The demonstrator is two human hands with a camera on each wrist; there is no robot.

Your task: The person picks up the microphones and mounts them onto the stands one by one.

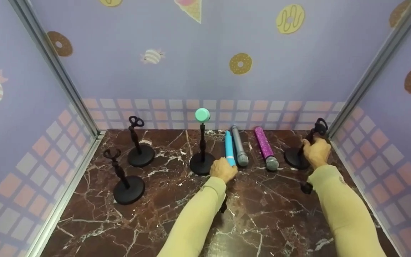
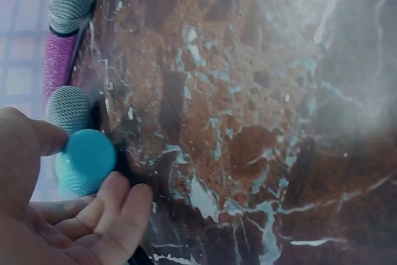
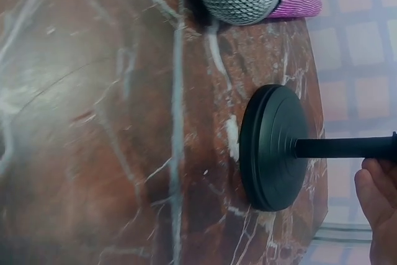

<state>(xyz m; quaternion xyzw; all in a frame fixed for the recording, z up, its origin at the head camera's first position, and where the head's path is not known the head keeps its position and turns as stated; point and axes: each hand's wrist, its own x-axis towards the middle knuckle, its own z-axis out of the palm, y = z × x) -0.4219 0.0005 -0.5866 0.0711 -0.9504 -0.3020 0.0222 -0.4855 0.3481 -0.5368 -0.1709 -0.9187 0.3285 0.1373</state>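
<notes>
Beside the middle stand, my left hand [image 1: 223, 169] is at the head end of a blue microphone [image 1: 229, 146] lying on the table. In the left wrist view, thumb and fingers curl about its round blue head [image 2: 91, 153]. At the right, my right hand [image 1: 317, 151] grips the upper post of a black microphone stand [image 1: 295, 159]. The round base of that stand [image 3: 276, 147] is on the table in the right wrist view. A grey microphone [image 1: 239, 144] and a glittery purple microphone [image 1: 265, 146] lie between the hands, mesh heads toward me.
A black stand [image 1: 202, 163] at the middle bears an upright microphone with a mint-green end [image 1: 202, 115]. Two more black stands with bare holders, a rear one [image 1: 141, 155] and a front one [image 1: 129, 190], are at the left. Patterned walls [image 1: 205, 71] enclose the marble-look table [image 1: 170, 221].
</notes>
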